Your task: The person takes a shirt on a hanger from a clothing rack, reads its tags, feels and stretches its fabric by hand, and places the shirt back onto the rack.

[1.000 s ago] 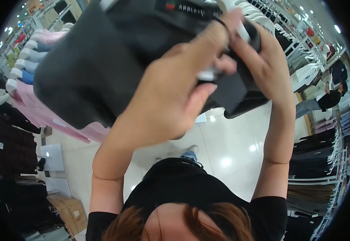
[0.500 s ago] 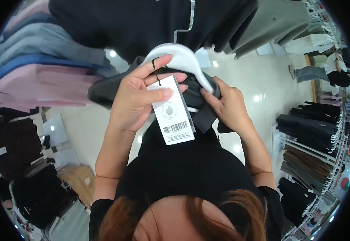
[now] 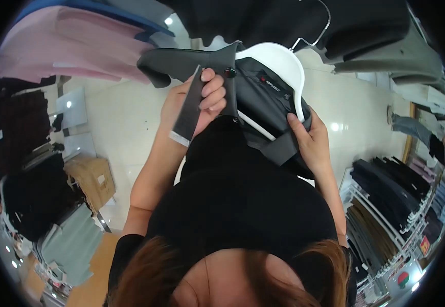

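A dark grey garment (image 3: 263, 107) with a black inner label and a round dark button hangs on a white hanger (image 3: 278, 49). My right hand (image 3: 314, 140) grips the garment's shoulder at the hanger's right end, thumb on top. My left hand (image 3: 209, 94) is closed, fingers curled, beside the garment's collar. It holds the hang tags (image 3: 187, 113), which now show a dark side and a pale lower edge; the printed white face is out of sight. The hanger's metal hook (image 3: 320, 38) points up to the right.
Black clothing (image 3: 263, 23) hangs just beyond the hanger, with pink garments (image 3: 64, 46) at upper left. Racks of dark trousers (image 3: 386, 187) stand at right. A cardboard box (image 3: 92, 176) and folded pale green clothing (image 3: 71, 243) are at left. A person (image 3: 414, 128) is at far right.
My left hand has turned and its fingers have curled, swinging the tags from white face to dark side. The hanger and garment have shifted right in view, uncovering the collar and inner label.
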The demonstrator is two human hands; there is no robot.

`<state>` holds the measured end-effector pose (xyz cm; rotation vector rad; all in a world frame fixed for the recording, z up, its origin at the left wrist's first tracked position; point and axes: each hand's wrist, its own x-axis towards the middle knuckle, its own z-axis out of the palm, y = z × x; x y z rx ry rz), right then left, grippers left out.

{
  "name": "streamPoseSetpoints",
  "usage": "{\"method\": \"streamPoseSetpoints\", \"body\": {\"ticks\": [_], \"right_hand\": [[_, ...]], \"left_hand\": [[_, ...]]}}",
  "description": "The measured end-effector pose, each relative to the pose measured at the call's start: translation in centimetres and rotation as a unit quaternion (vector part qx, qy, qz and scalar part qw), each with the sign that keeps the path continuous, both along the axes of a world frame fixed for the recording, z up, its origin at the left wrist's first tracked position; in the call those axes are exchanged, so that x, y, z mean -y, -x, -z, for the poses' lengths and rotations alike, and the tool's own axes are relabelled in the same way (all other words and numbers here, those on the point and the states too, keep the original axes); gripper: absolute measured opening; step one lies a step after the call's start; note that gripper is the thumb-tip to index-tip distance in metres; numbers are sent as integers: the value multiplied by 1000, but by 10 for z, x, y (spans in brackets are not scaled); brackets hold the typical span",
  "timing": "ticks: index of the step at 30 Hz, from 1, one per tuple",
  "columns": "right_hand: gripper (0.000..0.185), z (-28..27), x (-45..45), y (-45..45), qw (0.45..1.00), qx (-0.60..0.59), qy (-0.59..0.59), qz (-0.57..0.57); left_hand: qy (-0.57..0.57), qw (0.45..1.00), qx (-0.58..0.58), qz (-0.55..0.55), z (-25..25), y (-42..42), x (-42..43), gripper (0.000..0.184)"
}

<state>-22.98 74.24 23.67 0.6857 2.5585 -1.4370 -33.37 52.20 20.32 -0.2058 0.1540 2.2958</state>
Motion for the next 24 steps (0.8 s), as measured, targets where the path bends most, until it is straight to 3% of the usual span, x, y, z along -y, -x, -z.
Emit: {"method": "streamPoseSetpoints", "body": {"ticks": [3,7,10,11,14,18,20,24], "right_hand": [[31,-1,-9,-2,1000,3,-9,-29],[30,-3,-5,-2,999,-17,-11,-33],[30,0,-6,-6,1000,-12,-5,-27],[30,-1,-5,-7,1000,-6,-5,-25],[33,-6,-1,-8,999,23,-27,-31],[43,-6,4,-12,999,-12,-12,-26],[66,-12,9,-10,999,-22,-16,-44],[84,-14,18,-13,999,-15,-11,-47]], "left_hand": [[-196,980,-16,6,16,2,-18,34],[-154,984,-87,2,15,6,-17,44],[-109,987,-121,2,-1,0,-13,42],[-161,973,-165,6,8,1,-12,35],[-31,987,-158,17,-5,-5,-10,38],[-11,987,-157,0,-11,-20,-30,36],[82,990,-113,0,-16,-29,-40,35],[227,972,-63,-10,-20,-39,-56,39]]}}
